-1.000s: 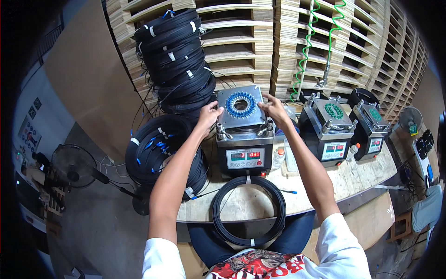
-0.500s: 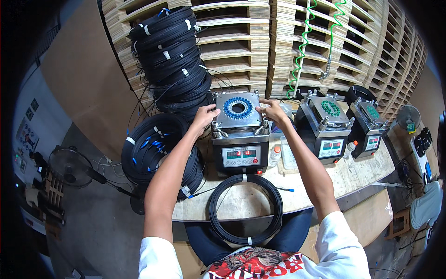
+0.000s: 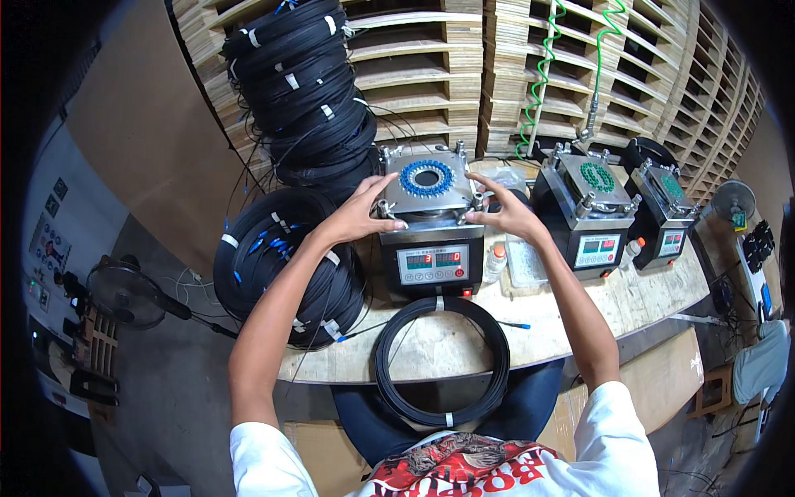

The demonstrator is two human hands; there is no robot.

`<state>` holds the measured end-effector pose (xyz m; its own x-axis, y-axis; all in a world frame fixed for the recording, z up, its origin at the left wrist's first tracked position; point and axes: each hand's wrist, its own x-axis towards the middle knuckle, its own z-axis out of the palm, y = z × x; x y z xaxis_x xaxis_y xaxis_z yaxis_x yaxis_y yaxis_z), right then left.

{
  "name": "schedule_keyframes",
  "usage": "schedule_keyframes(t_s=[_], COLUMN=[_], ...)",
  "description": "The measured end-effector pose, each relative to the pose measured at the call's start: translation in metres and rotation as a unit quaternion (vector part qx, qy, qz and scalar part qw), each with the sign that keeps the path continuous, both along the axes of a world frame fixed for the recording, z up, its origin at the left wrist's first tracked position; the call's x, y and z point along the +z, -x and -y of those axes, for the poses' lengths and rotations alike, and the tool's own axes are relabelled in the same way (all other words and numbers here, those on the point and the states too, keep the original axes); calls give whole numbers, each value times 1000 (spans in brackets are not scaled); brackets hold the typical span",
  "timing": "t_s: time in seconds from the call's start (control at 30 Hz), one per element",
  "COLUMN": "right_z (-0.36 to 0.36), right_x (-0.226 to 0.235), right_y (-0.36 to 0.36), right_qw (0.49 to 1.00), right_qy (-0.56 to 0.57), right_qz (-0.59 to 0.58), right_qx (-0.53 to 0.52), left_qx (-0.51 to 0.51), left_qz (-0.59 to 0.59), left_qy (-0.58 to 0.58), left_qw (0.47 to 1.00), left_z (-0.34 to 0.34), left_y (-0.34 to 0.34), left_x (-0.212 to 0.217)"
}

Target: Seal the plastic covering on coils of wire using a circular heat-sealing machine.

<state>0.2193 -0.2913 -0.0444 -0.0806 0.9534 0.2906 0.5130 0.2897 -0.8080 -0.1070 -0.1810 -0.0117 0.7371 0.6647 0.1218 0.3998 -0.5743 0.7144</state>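
Note:
A polishing machine point(image 3: 431, 263), dark-bodied with a red-digit display, stands in front of me on the wooden table. On its top lies a square metal plate point(image 3: 401, 204) with a ring of blue connectors point(image 3: 447, 190) around a central hole. At the plate's left side is my left hand point(image 3: 358, 214), thumb and fingers spread, the thumb by the near-left corner clamp. My right hand point(image 3: 507, 212) mirrors it on the right, thumb by the near-right clamp and index finger farther back. Neither hand visibly grips anything; exact contact with the clamps is hard to make out.
A black cable coil point(image 3: 384, 356) overhangs the table's front edge. More coils point(image 3: 298, 132) are stacked at left. Two similar machines point(image 3: 584, 217) with green connectors stand at right, near a small bottle point(image 3: 495, 263) and a clear tray point(image 3: 525, 263). Pallets point(image 3: 414, 74) rise behind.
Both hands have shifted from the plate's sides toward its near corners, and their fingers have spread wider, with the thumbs now at the front clamps. The view has tilted slightly.

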Motion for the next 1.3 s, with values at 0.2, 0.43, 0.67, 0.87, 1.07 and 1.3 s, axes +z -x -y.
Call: schedule_keyframes(t_s=[0.2, 0.43, 0.67, 0.87, 1.07, 1.3], right_z=[-9, -49, -143, -161, -153, -110], right_x=[-3, 17, 14, 5, 2, 20], right_y=[20, 18, 10, 18, 20, 20], right_qw=[991, 970, 946, 934, 928, 952], right_qy=[-90, -192, -121, -15, -59, -217], right_qz=[64, 100, 269, 333, 350, 199], right_qx=[-81, -108, -137, -128, -115, -77], left_qx=[10, -10, 104, 153, 172, 193], left_qz=[1, -38, -105, -152, -75, 323], left_qy=[-136, -181, -194, -150, -175, -243], left_qw=[991, 983, 970, 965, 966, 894], left_z=[0, -30, -113, -109, -109, -86], left_y=[-21, -37, -72, -101, -105, -92], left_x=[3, 19, -3, 0, -10, -2])
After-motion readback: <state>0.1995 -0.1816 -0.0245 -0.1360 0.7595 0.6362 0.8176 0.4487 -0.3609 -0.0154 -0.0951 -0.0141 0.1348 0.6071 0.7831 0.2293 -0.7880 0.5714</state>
